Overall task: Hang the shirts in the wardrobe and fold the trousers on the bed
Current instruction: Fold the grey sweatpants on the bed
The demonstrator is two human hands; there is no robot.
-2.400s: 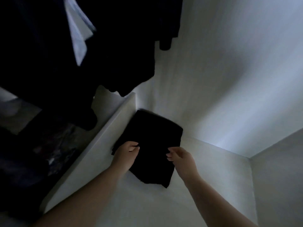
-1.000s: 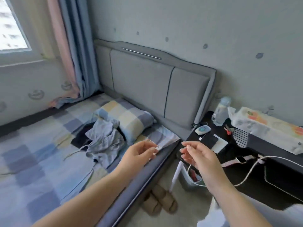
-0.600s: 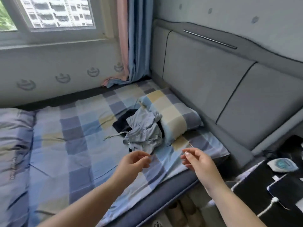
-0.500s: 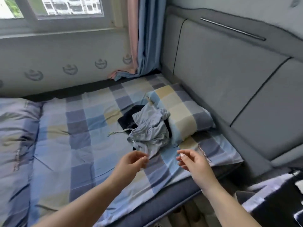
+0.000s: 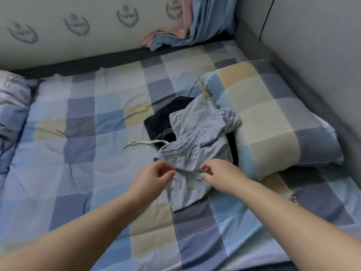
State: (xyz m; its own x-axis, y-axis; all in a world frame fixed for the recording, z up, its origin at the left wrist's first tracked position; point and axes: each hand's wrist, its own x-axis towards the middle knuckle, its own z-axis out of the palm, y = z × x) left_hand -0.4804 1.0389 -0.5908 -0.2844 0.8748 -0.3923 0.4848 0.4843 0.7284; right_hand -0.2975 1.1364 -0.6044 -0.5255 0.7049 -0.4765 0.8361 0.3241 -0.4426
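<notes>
Crumpled light grey-blue trousers [image 5: 197,145] with an elastic waistband and a pale drawstring [image 5: 136,143] lie on the checked bed sheet [image 5: 82,133], half on a dark navy garment [image 5: 160,124] and against the pillow. My left hand [image 5: 154,176] and my right hand [image 5: 219,173] are at the near edge of the trousers. Both have loosely curled fingers with the tips at the fabric. The cloth lies flat and unlifted between them.
A checked pillow [image 5: 269,118] lies right of the clothes against the grey padded headboard [image 5: 312,45]. Pink and blue curtains [image 5: 187,28] hang down at the far wall. A bunched duvet [image 5: 11,106] sits at the left edge.
I left a folded black garment in the wardrobe and turned to the bed. Both hands, empty throughout, have come down to the near edge of the grey-blue trousers.
</notes>
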